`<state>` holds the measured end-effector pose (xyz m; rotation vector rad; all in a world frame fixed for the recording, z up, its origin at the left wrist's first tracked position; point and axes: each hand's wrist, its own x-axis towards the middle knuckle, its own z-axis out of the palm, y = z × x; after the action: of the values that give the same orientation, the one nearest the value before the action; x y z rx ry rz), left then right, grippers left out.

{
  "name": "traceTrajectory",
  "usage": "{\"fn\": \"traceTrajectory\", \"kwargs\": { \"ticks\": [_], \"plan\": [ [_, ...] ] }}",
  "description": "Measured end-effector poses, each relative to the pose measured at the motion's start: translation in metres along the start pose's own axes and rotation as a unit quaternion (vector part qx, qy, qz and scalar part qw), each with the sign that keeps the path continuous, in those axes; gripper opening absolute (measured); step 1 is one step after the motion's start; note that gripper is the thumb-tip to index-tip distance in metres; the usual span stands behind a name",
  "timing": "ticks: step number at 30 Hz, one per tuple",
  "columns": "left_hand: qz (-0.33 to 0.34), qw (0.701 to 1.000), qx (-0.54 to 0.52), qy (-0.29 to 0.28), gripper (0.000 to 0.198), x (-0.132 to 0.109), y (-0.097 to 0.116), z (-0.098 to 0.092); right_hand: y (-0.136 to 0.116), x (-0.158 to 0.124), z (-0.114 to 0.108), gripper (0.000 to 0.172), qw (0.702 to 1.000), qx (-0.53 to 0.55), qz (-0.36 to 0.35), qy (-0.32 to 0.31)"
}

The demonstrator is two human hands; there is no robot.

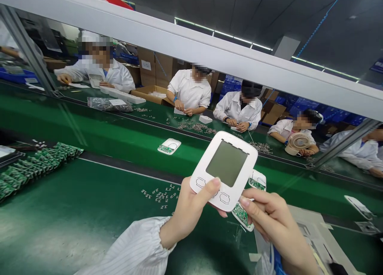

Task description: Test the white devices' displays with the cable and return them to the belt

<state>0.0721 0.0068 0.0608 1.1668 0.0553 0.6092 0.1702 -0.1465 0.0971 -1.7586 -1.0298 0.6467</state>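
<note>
My left hand (190, 207) grips a white plastic device housing (200, 169) with a grey-green display window (226, 162) and outlined button shapes below it. The thumb presses on its face near the buttons, and the fingers curl behind. Close to the housing's lower right edge is my right hand (273, 217), its thumb and fingers pinched together. What lies between them, if anything, is hidden. Partly behind the held housing and right hand, a white shell with a green circuit board (241, 216) shows. Another such shell with a board (257, 180) lies just beyond.
Small metal pieces (161, 196) lie scattered on the green bench (98, 215). Stacked circuit boards (38, 169) stand at left. A board-fitted shell (169, 146) lies on the green strip. Taped sheets (311, 219) are at right. Co-workers in white coats sit across.
</note>
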Motion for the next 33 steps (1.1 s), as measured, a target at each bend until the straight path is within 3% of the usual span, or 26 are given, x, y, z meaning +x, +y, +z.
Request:
{"fn": "traceTrajectory", "kwargs": {
  "ticks": [11,29,31,33],
  "plan": [
    [0.053,0.996,0.065,-0.03,0.03,-0.012,0.007,0.003,-0.004,-0.008,-0.002,0.044,0.998,-0.068,-0.008,0.004],
    [0.062,0.995,0.076,-0.027,0.032,-0.016,0.01,-0.001,-0.001,-0.014,-0.001,0.039,0.999,-0.051,0.01,-0.009],
    [0.046,0.997,0.064,-0.017,0.026,-0.013,0.015,-0.004,0.0,-0.014,-0.003,0.038,0.998,-0.067,-0.001,0.0],
    [-0.002,0.998,0.037,-0.042,0.018,-0.009,0.023,-0.009,0.0,-0.014,-0.005,0.037,0.995,-0.093,-0.018,0.012]
  ]
}}
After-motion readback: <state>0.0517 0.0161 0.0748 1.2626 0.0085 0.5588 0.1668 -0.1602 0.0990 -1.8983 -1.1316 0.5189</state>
